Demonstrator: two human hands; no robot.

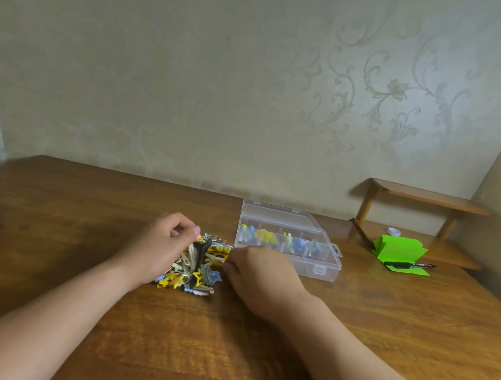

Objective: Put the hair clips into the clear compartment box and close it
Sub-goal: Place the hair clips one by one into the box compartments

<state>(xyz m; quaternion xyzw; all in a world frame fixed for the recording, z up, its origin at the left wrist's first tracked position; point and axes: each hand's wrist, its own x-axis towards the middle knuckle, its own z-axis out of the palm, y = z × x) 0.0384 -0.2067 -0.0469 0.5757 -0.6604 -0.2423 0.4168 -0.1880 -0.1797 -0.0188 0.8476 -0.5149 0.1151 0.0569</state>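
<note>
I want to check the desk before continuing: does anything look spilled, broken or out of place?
Nothing looks broken. The hair clips lie in a jumbled heap on the table, left of the clear compartment box, whose lid is open. Only a few clips are in its compartments.

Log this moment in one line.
left hand: on colourful hair-clip pile | right hand: at its right edge | clear plastic compartment box: open, partly filled | grasps: unclear

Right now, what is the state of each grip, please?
Left grip: closed, pinching a clip over the pile.
Right grip: fingers hidden at the pile; cannot tell.
</note>
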